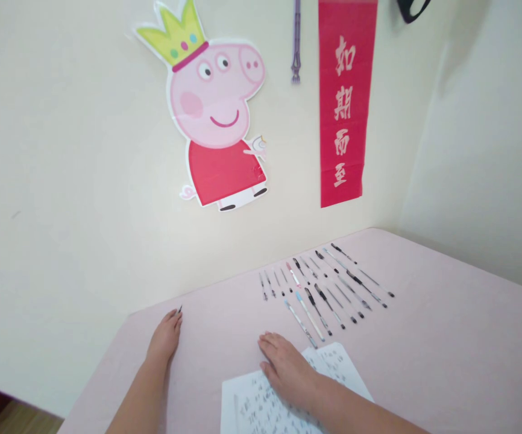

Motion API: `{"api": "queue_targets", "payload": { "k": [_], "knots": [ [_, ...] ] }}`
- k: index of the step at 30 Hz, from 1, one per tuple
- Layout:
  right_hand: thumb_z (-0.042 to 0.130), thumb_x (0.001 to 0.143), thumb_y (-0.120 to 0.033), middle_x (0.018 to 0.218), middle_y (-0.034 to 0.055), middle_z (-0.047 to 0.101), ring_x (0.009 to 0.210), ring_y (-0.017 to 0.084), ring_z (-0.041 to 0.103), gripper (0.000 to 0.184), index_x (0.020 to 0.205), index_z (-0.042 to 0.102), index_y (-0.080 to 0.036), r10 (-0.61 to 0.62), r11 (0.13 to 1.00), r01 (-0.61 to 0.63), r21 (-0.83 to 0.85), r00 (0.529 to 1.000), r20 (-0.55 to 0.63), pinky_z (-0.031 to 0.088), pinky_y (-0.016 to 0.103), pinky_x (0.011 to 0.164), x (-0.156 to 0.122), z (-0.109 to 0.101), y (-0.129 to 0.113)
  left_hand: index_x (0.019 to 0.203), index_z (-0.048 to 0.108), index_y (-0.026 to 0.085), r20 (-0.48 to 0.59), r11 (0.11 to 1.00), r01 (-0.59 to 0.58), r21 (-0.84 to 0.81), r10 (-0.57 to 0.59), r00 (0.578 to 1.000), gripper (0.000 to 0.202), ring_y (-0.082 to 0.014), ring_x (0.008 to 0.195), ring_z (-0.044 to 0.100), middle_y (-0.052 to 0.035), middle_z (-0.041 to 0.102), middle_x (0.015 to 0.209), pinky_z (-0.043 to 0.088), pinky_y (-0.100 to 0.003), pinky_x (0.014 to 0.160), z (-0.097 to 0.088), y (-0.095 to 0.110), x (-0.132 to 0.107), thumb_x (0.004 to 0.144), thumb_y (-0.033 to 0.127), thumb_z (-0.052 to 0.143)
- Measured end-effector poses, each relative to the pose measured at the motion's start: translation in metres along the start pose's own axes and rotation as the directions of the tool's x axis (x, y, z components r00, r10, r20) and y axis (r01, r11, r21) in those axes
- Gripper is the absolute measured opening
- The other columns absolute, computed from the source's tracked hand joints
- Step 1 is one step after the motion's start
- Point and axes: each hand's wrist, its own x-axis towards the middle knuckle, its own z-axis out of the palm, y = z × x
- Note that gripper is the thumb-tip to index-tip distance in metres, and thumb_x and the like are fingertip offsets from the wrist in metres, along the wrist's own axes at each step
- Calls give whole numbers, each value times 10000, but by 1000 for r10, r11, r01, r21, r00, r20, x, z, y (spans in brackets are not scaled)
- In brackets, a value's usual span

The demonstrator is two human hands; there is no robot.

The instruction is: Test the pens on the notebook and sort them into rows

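Observation:
At the left side of the pink-covered table, my left hand (pixel 165 334) rests with its fingers drawn together. A small dark tip (pixel 180 309) pokes out at its fingertips; the rest of that thing is hidden, and I cannot tell its kind. My right hand (pixel 288 369) lies palm down with its fingers stretched out, holding nothing. Beneath it are handwritten sheets of paper (pixel 238 410), overlapping at a slant. Just beyond the sheets, a white pen with a light blue end (pixel 301 323) is the closest of several pens laid out in slanted rows.
The back row holds slim pens and refills, among them a pink pen (pixel 293 274). Black-capped pens (pixel 317 311) lie in the front row. The pink tablecloth (pixel 446 349) runs to the wall, which bears a pig cutout (pixel 225 172) and a red banner (pixel 345 108).

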Motion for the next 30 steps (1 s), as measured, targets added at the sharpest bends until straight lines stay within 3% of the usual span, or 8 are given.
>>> {"api": "queue_targets", "payload": {
  "k": [6, 17, 24, 27, 30],
  "knots": [
    [380, 884, -274, 1406, 125, 408, 1308, 237, 324, 491, 1336, 447, -94, 0, 1000, -1, -24, 1000, -25, 196, 379, 1114, 2, -4, 2, 963, 679, 137, -64, 999, -9, -32, 7, 998, 398, -238, 1069, 588, -121, 615, 1162, 434, -370, 988, -1, 0, 3, 818, 298, 344],
    [372, 883, -286, 1396, 140, 417, 1299, 241, 335, 494, 1322, 461, -80, 20, 1000, -20, -11, 1000, -10, 205, 379, 1106, 4, -2, 6, 948, 688, 149, -77, 996, 23, -81, -30, 997, 386, -229, 1061, 592, -103, 631, 1138, 441, -373, 986, 1, 1, 0, 796, 253, 349],
    [371, 888, -292, 1388, 136, 427, 1293, 236, 340, 486, 1318, 467, -88, 19, 1000, -19, -20, 1000, -19, 213, 373, 1099, 3, -2, 6, 1004, 669, 140, -65, 1000, 21, 6, -21, 998, 389, -231, 1156, 527, -94, 598, 1210, 396, -379, 1032, -5, 4, -8, 816, 219, 338],
    [382, 881, -275, 1386, 118, 435, 1284, 234, 352, 472, 1312, 476, -107, 15, 999, -16, -43, 999, -35, 228, 369, 1091, 2, -4, 5, 1033, 656, 156, -85, 999, -4, 44, 8, 996, 370, -258, 1243, 439, -83, 580, 1243, 355, -425, 1059, -9, 15, -11, 829, 244, 359],
    [408, 865, -233, 1322, 122, 497, 1218, 230, 416, 425, 1254, 526, -109, -10, 995, -1, -100, 995, -102, 278, 348, 1056, 4, -10, 3, 1106, 617, 121, -95, 997, -76, 16, 78, 992, 385, -261, 1281, 386, -110, 521, 1309, 322, -412, 1080, -14, 45, -13, 841, 263, 376]
  ]
}}
